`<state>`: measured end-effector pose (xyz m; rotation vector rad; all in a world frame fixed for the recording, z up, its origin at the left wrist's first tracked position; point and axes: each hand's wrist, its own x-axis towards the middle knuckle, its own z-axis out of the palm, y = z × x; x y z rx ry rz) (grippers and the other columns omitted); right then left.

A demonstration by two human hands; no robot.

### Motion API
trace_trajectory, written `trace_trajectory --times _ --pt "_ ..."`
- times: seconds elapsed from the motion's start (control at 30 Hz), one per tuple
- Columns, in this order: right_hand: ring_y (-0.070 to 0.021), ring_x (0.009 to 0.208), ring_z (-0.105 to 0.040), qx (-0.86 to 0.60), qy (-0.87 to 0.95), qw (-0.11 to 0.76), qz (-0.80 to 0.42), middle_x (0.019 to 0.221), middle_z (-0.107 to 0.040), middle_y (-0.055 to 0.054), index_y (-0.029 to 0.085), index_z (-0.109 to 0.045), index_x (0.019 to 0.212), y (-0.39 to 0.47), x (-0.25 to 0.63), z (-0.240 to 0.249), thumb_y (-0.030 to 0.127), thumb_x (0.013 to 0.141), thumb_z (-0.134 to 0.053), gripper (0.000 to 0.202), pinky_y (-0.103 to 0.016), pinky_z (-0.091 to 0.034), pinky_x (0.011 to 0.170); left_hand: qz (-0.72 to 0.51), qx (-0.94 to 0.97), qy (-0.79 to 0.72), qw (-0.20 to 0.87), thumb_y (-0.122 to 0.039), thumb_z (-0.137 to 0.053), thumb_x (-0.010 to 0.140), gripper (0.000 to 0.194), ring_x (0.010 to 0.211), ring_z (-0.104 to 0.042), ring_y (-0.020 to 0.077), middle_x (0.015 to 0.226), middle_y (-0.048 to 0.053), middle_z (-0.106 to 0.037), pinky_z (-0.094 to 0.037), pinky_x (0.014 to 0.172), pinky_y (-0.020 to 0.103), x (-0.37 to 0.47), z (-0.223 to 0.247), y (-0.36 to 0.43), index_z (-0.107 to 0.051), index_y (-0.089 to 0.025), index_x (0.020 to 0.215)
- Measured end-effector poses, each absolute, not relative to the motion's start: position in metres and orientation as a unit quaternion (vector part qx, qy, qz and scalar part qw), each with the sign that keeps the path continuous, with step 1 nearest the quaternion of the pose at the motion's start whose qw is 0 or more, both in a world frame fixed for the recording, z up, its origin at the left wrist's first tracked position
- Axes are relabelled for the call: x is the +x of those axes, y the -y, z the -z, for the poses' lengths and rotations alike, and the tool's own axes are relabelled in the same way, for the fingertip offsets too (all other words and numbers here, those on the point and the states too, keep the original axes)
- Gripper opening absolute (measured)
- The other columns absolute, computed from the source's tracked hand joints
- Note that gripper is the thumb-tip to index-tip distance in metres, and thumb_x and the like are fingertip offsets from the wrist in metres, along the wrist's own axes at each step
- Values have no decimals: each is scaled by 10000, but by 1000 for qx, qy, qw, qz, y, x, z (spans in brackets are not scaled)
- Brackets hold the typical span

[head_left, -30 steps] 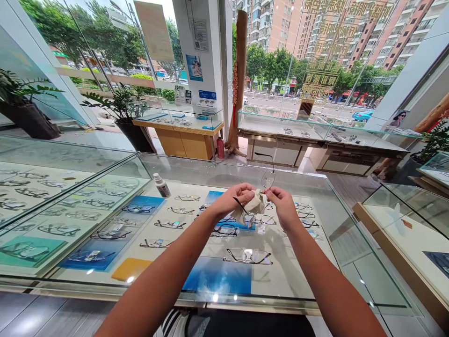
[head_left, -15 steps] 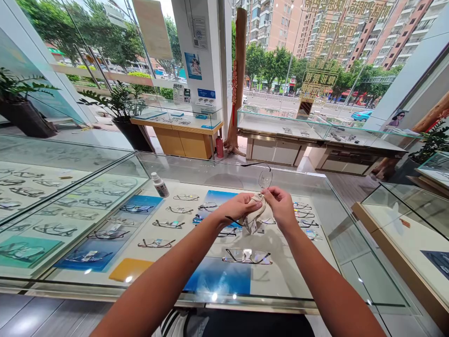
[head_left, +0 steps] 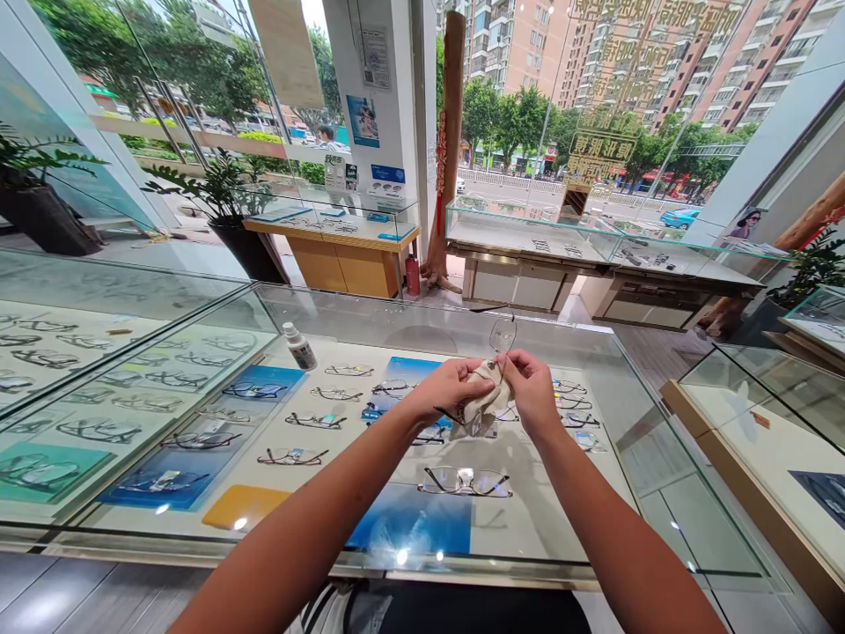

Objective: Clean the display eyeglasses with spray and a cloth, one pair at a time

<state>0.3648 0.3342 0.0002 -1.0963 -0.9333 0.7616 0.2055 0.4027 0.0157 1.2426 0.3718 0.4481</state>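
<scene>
Above the glass counter, both hands meet at a pair of thin-framed eyeglasses (head_left: 503,335). One lens stands up clear above the fingers, with a dark temple stretching left from its top. A beige cloth (head_left: 478,409) is bunched around the lower part of the frame and hides the other lens. My left hand (head_left: 446,387) is closed on the cloth, thumb on top; the other temple pokes out beneath it. My right hand (head_left: 533,392) pinches the frame near its middle, beside the cloth's edge.
Under my arms, a glass display case (head_left: 297,550) holds rows of eyeglasses. A white bottle (head_left: 300,349) stands on it at the left. More cases flank it, and a wooden cabinet (head_left: 340,264), a tree trunk post (head_left: 451,132) and potted plants stand by the windows.
The eyeglasses have shifted slightly right and tilted in my hands. The cloth has been refolded around the covered lens, its hanging end now higher. Both hands keep their hold.
</scene>
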Motion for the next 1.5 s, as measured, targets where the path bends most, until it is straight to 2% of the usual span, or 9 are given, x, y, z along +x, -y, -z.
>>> trace_trajectory --times 0.33,0.5,0.7,0.83,0.97,1.03,1.2,1.4,1.5 --pt "-193 807 -604 -464 420 678 -385 792 -712 -18 229 -772 811 -332 360 -9 517 791 -836 296 -324 -488 774 -322 657 -182 657 -575 -844 778 506 669 -474 111 739 -17 -575 -374 626 228 215 -13 -397 -683 -127 949" --pt "-176 790 -574 -468 418 675 -388 808 -724 -13 224 -786 781 -332 361 -13 454 765 -828 235 -317 -472 776 -309 697 -193 618 -647 -723 864 515 622 -416 106 690 -27 -528 -325 591 231 210 -12 -403 -659 -136 880" --pt "-175 752 -575 -485 394 671 -400 817 -718 -21 212 -775 810 -331 362 -17 518 700 -880 342 -315 -466 700 -259 698 -166 646 -567 -761 856 479 742 -541 147 862 21 -652 -415 673 243 203 -18 -402 -700 -142 1070" --pt "-183 806 -594 -478 415 672 -383 840 -718 -20 219 -756 790 -331 363 -17 505 711 -886 324 -333 -488 794 -279 695 -197 632 -569 -802 804 465 668 -478 127 742 -11 -584 -359 617 234 204 -18 -404 -688 -140 943" --pt "-179 807 -581 -472 422 671 -385 819 -704 -8 225 -757 788 -331 365 -17 499 717 -890 313 -331 -476 815 -291 733 -225 573 -599 -752 835 503 602 -359 99 629 -36 -445 -264 563 235 205 -18 -406 -561 -159 684" --pt "-174 797 -574 -470 421 673 -387 813 -700 -3 226 -757 790 -332 367 -15 490 719 -894 306 -325 -470 805 -290 737 -218 570 -605 -714 869 501 607 -371 103 639 -32 -456 -279 569 236 203 -20 -405 -568 -158 697" --pt "-160 753 -552 -462 421 670 -402 789 -689 2 221 -745 777 -334 369 -13 474 747 -883 290 -306 -449 737 -281 734 -194 587 -547 -711 894 411 717 -513 145 800 7 -618 -399 665 245 199 -24 -403 -691 -143 965" --pt "-168 817 -585 -449 443 663 -403 827 -697 4 226 -763 833 -331 365 -15 468 747 -885 284 -320 -474 834 -309 735 -219 562 -565 -767 838 463 644 -386 113 652 -30 -464 -296 588 234 199 -21 -407 -591 -153 722" --pt "-178 826 -590 -459 441 664 -393 841 -704 -5 227 -762 840 -333 366 -14 486 744 -878 299 -328 -478 832 -284 728 -211 588 -621 -763 829 499 632 -390 109 666 -27 -489 -299 579 232 200 -19 -410 -614 -149 762"
